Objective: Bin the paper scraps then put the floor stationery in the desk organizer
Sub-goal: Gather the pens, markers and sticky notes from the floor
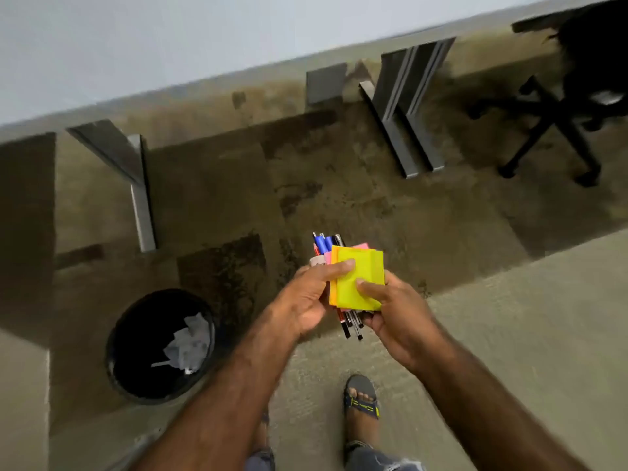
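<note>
A stack of sticky notes (360, 280) and pens (326, 242) is clasped between the left hand (306, 297) and right hand (390, 311). A pale roll, perhaps tape (317, 261), is tucked just left. Crumpled scraps (188, 345) are seen in the bin (136, 334), lower left.

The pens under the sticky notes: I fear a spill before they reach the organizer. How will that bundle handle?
The pens are round and loose, so they could probably slide lengthwise out of the grip. Both the left hand and right hand clamp them beneath the sticky notes, which likely steadies them. The pads look light, perhaps prone to shifting.
</note>
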Action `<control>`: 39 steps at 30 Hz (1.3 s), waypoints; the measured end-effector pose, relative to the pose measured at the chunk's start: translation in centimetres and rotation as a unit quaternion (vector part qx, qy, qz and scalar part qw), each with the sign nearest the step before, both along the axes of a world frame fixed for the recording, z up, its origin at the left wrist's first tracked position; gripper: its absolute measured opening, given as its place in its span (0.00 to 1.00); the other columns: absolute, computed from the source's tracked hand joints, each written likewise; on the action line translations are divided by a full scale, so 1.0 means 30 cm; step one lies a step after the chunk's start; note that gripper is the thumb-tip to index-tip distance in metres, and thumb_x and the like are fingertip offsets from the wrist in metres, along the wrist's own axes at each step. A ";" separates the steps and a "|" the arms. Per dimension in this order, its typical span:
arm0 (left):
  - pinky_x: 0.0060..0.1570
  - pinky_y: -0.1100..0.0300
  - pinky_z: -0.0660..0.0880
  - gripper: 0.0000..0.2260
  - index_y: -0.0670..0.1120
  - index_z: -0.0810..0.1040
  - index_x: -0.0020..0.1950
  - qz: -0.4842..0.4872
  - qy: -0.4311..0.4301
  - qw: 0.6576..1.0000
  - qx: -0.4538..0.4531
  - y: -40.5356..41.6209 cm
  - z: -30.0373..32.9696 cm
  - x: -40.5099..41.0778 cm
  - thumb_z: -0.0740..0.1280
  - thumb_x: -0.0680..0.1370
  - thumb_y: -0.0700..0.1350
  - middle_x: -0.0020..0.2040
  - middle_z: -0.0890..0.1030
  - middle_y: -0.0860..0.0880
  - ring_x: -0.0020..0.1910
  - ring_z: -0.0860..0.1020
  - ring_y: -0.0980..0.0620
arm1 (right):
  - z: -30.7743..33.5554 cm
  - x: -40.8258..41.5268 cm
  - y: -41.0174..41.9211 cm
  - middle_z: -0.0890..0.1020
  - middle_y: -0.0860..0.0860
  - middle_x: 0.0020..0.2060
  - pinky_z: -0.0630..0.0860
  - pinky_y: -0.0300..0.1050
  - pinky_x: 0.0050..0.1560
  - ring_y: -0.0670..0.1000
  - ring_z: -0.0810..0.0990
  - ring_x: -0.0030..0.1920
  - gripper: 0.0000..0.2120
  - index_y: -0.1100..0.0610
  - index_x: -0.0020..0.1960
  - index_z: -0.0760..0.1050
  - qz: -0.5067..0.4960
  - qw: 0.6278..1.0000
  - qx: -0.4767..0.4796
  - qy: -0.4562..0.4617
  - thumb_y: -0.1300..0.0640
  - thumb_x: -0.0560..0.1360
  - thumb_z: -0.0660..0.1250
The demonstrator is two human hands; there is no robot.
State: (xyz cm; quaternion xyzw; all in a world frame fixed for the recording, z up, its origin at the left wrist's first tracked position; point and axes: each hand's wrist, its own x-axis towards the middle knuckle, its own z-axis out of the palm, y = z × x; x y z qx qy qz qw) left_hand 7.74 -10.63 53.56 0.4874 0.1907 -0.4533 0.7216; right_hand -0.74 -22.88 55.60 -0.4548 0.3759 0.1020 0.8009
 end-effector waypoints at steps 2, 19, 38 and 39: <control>0.59 0.40 0.82 0.17 0.38 0.79 0.70 -0.007 -0.001 1.000 -0.005 -0.004 0.147 0.005 0.69 0.80 0.37 0.66 0.81 0.34 0.64 0.80 0.35 | 0.122 0.003 -0.005 0.87 0.58 0.57 0.85 0.51 0.51 0.57 0.87 0.56 0.14 0.56 0.65 0.80 0.001 1.000 0.001 0.001 0.66 0.82 0.63; 0.52 0.43 0.84 0.21 0.39 0.76 0.71 0.042 -0.061 0.997 0.015 -0.097 0.948 0.132 0.71 0.79 0.36 0.61 0.85 0.38 0.57 0.85 0.39 | 0.878 0.174 -0.125 0.87 0.59 0.57 0.83 0.49 0.51 0.57 0.87 0.54 0.14 0.60 0.66 0.78 0.044 0.996 0.004 -0.073 0.67 0.83 0.62; 0.47 0.42 0.85 0.23 0.40 0.75 0.71 0.055 -0.078 0.995 0.034 0.000 0.995 0.830 0.74 0.77 0.37 0.60 0.84 0.36 0.50 0.86 0.38 | 0.942 0.863 -0.044 0.85 0.60 0.57 0.82 0.54 0.57 0.59 0.84 0.54 0.12 0.60 0.65 0.77 0.078 0.993 -0.020 -0.086 0.65 0.83 0.62; 0.46 0.42 0.85 0.22 0.40 0.75 0.71 0.055 -0.072 0.995 0.036 0.001 0.992 0.870 0.74 0.77 0.37 0.59 0.85 0.36 0.50 0.86 0.38 | 0.939 0.902 -0.040 0.85 0.61 0.58 0.82 0.56 0.59 0.59 0.84 0.55 0.13 0.60 0.66 0.76 0.076 0.993 -0.023 -0.083 0.65 0.83 0.62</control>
